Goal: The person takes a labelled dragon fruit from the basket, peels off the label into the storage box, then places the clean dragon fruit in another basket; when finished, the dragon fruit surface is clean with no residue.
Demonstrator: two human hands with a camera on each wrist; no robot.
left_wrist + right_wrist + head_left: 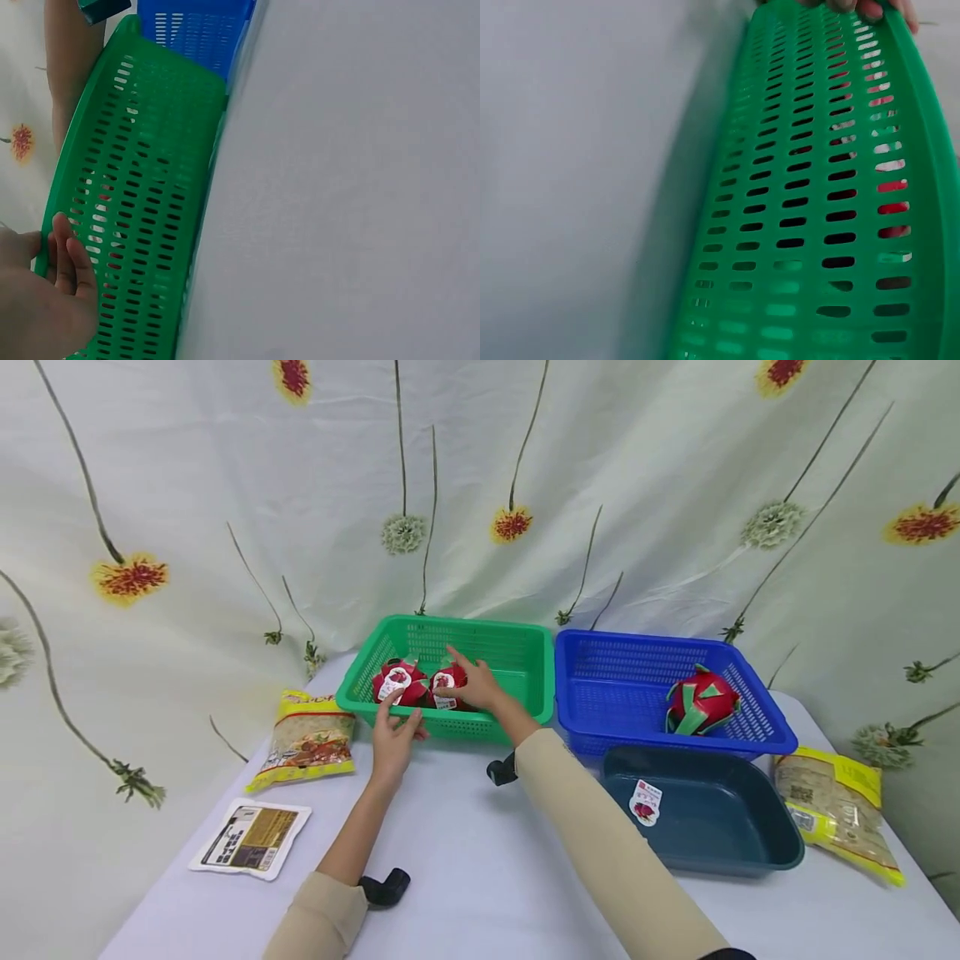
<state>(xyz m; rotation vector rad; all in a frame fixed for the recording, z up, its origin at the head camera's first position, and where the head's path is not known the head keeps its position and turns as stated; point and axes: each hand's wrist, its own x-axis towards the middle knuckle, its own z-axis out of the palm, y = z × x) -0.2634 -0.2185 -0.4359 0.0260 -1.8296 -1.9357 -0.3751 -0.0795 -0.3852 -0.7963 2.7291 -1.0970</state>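
I have right hand, thumb and forefinger spread, over right dragon fruit from its right side; left hand, fingers loose at green basket near rim, sits nearer left dragon fruit. Both fruits inside.

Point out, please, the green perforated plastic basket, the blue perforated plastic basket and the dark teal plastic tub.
Green perforated plastic basket (pixel 139 195), left wrist view: slotted side wall.
Blue perforated plastic basket (pixel 615 700), head view: bare floor inside.
Dark teal plastic tub (pixel 716 814), head view: bare floor inside.
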